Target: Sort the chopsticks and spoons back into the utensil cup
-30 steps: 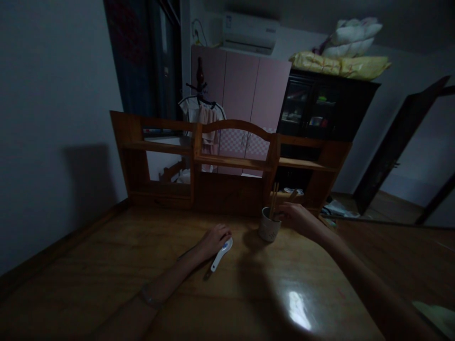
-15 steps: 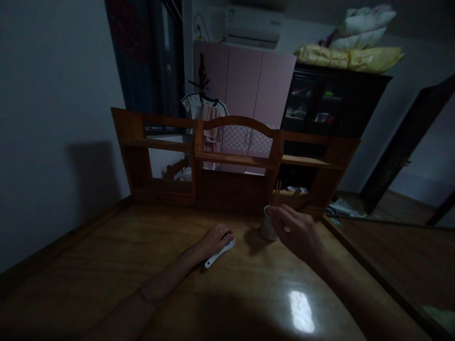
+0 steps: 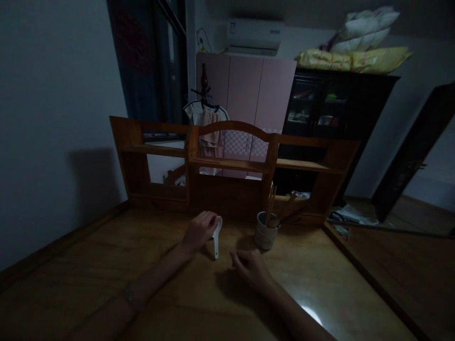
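Observation:
A white soup spoon [image 3: 216,241] is held by its bowl end in my left hand [image 3: 201,230], over the wooden desk. Its handle hangs toward me, and my fingers partly cover the bowl. To the right of the handle tip and apart from it is my right hand [image 3: 250,266], its fingers curled in and nothing visible in them. Just beyond that hand stands a light-coloured cylindrical holder [image 3: 265,238] with dark marks. Chopsticks [image 3: 271,201] and a wooden utensil with a long handle [image 3: 288,204] lean inside it.
The wooden desk [image 3: 159,284] has a low shelf unit [image 3: 227,166] along its far side. A wall [image 3: 64,118] borders it on the left, and a raised edge [image 3: 369,274] on the right. Beyond are a pink wardrobe [image 3: 243,90] and a dark cabinet [image 3: 366,104].
My right hand has moved from the holder leftward and nearer to me, close to the spoon. My left hand has shifted left, turning the spoon so its handle points toward me.

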`<control>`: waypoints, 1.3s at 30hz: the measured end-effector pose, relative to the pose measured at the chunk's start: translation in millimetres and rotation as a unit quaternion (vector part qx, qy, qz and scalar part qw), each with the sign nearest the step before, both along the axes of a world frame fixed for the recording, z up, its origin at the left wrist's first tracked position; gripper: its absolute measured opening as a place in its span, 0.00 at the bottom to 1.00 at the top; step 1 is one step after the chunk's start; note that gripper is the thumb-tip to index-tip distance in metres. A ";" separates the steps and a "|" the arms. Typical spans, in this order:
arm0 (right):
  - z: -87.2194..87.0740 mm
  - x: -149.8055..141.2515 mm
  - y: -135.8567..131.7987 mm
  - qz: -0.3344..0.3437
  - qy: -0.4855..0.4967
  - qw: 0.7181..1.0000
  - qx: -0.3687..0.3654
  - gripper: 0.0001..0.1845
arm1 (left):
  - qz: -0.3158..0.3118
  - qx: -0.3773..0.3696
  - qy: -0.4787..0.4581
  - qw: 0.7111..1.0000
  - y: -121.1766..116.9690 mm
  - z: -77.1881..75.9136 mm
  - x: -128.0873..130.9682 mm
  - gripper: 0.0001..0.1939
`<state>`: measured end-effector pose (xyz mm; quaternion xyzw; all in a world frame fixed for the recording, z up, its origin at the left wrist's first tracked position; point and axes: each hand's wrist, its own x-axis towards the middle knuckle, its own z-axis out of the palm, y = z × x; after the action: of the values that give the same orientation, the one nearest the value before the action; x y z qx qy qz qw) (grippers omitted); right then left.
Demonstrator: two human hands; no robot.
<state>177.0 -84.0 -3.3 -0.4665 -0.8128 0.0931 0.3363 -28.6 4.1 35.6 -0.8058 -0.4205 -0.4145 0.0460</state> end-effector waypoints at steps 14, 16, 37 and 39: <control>1.3 11.0 4.7 -0.015 -0.043 0.999 0.029 0.22 | 0.063 0.126 0.119 0.983 15.9 126.6 125.5 0.07; 2.0 11.8 3.8 -0.013 -0.046 0.998 0.030 0.22 | 0.058 0.139 0.148 0.977 15.4 121.3 140.2 0.07; -0.4 11.7 7.4 0.000 -0.094 0.995 0.029 0.17 | 0.067 -0.033 0.203 0.976 14.5 77.1 173.3 0.12; -0.5 12.3 7.6 -0.003 -0.097 0.995 0.027 0.16 | 0.073 -0.057 0.189 0.978 16.9 75.7 173.8 0.13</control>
<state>189.4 -76.4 -3.8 -0.4666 -0.8423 0.0247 0.2687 145.2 21.0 111.4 -0.8377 -0.4852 -0.2258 0.1089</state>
